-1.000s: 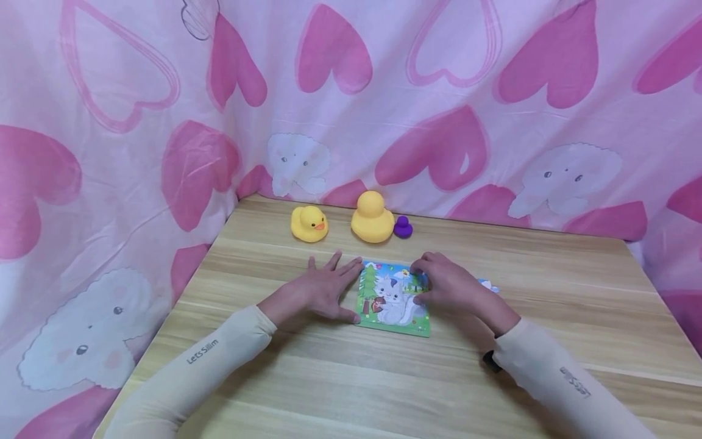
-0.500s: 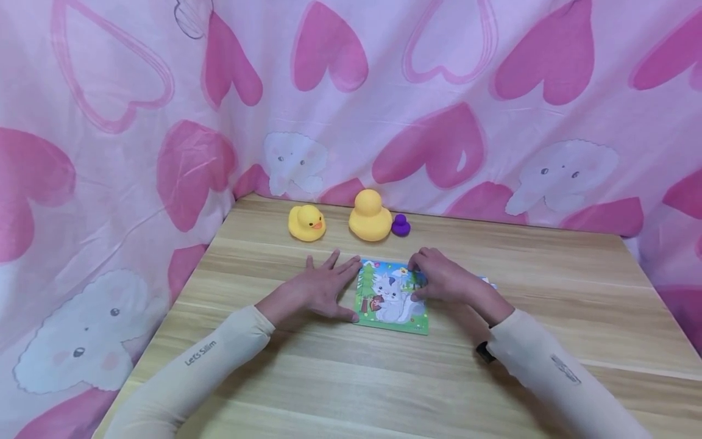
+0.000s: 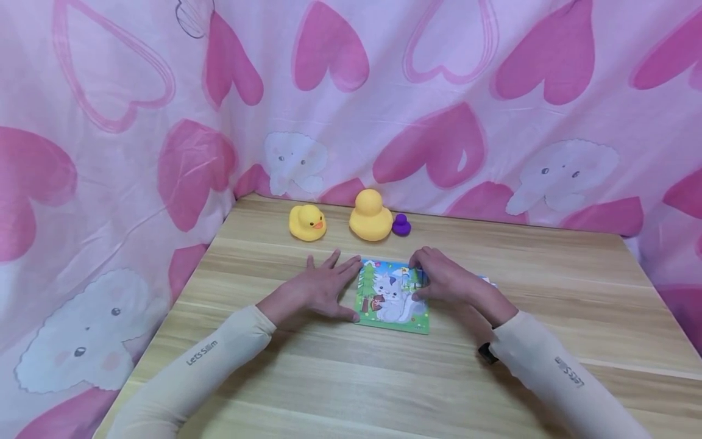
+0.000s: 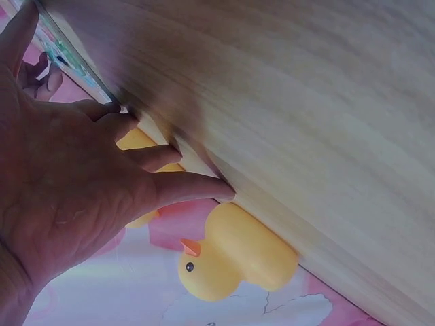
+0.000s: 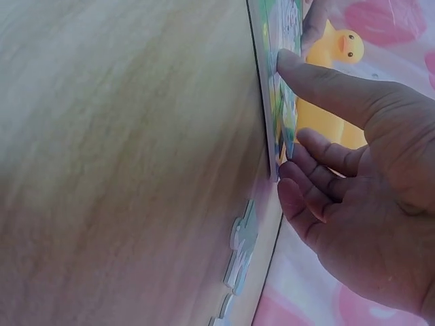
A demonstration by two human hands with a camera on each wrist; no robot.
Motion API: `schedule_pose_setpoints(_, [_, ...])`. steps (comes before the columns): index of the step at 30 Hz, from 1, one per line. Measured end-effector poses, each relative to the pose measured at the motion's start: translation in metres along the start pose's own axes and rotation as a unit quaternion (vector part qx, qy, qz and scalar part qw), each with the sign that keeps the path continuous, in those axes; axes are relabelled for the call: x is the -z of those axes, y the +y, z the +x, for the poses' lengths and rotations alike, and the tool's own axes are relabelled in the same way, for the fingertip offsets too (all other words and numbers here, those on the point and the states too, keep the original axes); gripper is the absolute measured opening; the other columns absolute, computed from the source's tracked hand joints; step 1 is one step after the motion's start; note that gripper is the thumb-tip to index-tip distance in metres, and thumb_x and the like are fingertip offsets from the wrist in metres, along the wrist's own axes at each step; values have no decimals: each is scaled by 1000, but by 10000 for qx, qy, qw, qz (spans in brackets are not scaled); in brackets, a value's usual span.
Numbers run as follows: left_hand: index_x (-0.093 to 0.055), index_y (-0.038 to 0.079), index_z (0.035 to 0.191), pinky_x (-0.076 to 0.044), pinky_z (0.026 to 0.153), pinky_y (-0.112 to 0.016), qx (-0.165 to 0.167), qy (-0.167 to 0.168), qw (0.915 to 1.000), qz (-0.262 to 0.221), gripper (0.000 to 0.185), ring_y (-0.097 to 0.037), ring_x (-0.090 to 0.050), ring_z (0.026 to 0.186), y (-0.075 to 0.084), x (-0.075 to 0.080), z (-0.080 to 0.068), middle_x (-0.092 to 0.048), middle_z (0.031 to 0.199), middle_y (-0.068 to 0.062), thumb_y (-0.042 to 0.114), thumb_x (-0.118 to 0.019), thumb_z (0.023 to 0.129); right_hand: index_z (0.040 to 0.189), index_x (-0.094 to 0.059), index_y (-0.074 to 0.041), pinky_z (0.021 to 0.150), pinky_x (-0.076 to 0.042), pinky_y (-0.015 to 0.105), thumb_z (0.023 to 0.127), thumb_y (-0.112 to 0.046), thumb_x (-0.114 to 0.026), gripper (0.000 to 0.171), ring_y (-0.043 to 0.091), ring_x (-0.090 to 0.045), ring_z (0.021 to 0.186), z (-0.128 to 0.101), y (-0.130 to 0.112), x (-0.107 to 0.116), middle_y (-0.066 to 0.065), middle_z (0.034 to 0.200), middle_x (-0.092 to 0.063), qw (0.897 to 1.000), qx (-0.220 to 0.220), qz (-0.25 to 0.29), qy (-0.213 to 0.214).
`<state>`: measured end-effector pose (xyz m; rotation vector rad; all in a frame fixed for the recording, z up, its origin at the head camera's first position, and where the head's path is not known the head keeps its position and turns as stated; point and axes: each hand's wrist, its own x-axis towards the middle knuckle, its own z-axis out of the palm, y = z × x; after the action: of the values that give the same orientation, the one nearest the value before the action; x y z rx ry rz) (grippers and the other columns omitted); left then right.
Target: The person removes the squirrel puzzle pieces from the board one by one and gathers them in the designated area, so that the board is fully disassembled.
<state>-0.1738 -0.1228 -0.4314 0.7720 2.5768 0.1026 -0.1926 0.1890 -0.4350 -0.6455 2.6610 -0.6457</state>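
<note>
Cardboard, brightly printed with a white cat, the jigsaw puzzle (image 3: 392, 297) lies flat on the wooden counter (image 3: 548, 286) between both hands. Seating a piece well likely calls for light, even downward pressure while the board is kept from sliding. The right hand (image 3: 446, 281) curls its grip over the puzzle's far right corner, thumb on the picture. The left hand (image 3: 318, 291) lies flat, fingers spread, released, its fingertips against the puzzle's left edge. Beyond them sit two yellow rubber ducks (image 3: 372, 216) and a purple one (image 3: 401, 225).
</note>
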Motion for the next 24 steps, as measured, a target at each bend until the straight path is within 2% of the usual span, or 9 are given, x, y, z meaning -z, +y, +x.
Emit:
schedule_pose_setpoints(5, [-7,30,172,-9,120,-85,18,-15,10000,4,119,-37,2,168,0,-1,1,-1,181,10,84,-65,83,137,-62,-14,104,-56,46,83,-18,-92,62,22,-59,115,0,3,1,5,127,-62,9998,147,100,0])
schedule_pose_setpoints(10, [-8,29,172,-9,120,-85,30,-8,10000,22,120,-37,2,168,1,-1,1,-1,181,11,84,-65,82,133,-66,-15,99,-58,43,87,-13,-87,50,21,-60,109,1,5,3,4,124,-62,9997,226,117,-38])
schedule_pose_setpoints(19, [-8,29,172,-8,121,-85,30,-30,10000,-16,121,-37,3,168,1,-3,0,-2,181,10,85,-65,82,132,-70,-18,99,-60,43,83,-11,-87,53,20,-61,109,4,4,1,1,122,-66,9999,94,70,-34])
schedule_pose_setpoints(24, [-7,29,172,-8,121,-85,41,-35,10000,-10,121,-37,3,168,1,-2,0,-1,181,11,85,-65,82,132,-70,-18,97,-60,43,81,-12,-87,54,20,-62,107,5,6,0,1,120,-66,9999,110,-19,124])
